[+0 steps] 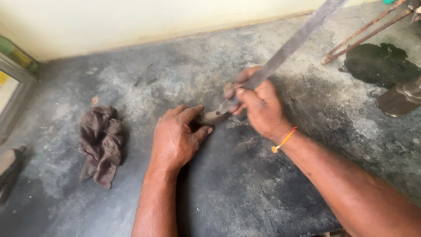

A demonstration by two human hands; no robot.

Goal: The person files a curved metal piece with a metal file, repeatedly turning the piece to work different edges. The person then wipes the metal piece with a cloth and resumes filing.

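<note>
Both hands worked at the middle of a grey, worn tabletop (245, 184). His left hand (175, 138) lay palm down, fingers curled over the near end of a small curved workpiece (215, 116), brownish and shaped rather like a handle, pressing it flat against the surface, apparently so that it would not shift. His right hand (258, 105), a thin orange thread (284, 140) tied at the wrist, was closed around the lower end of a long flat metal file (291, 44), which rose steeply up and away toward the far right. The file's lower end met the workpiece just beside the left fingertips; that steep angle looked suited to bearing down on one spot. Exactly where metal touched the piece could not be made out, since the fingers covered it.

A crumpled brown rag (101, 142) lay well apart to the left, out of the way. At the far right stood a dark metal can (401, 98), tilted or cut off by the edge; what it held could not be seen. Near it was a dark stain (379, 63), and two rusty rods (364, 33) slanted across the corner.
</note>
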